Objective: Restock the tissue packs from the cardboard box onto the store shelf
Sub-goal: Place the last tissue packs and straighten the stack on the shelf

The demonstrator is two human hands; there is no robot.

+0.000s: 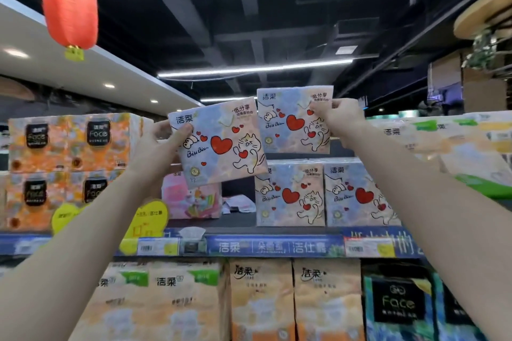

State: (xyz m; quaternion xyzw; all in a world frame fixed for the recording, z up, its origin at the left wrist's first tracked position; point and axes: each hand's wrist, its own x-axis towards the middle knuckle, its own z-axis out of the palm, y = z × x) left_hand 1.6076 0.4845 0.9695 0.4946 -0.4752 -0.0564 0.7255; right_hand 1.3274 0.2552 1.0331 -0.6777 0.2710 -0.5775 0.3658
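Observation:
My left hand (159, 147) grips a tissue pack (219, 141) printed with red hearts and a cat, held tilted in front of the top shelf. My right hand (339, 119) holds a second matching pack (291, 122) by its right edge; that pack is upright above two matching packs (327, 194) standing side by side on the shelf (241, 220). Whether it rests on them I cannot tell. The cardboard box is out of view.
Orange "Face" tissue boxes (69, 169) are stacked at the left. A pink pack (191, 199) stands behind the tilted pack. Green-and-white packs (457, 147) lie at the right. Price tags line the shelf rail (277, 246). A red lantern (70, 5) hangs overhead.

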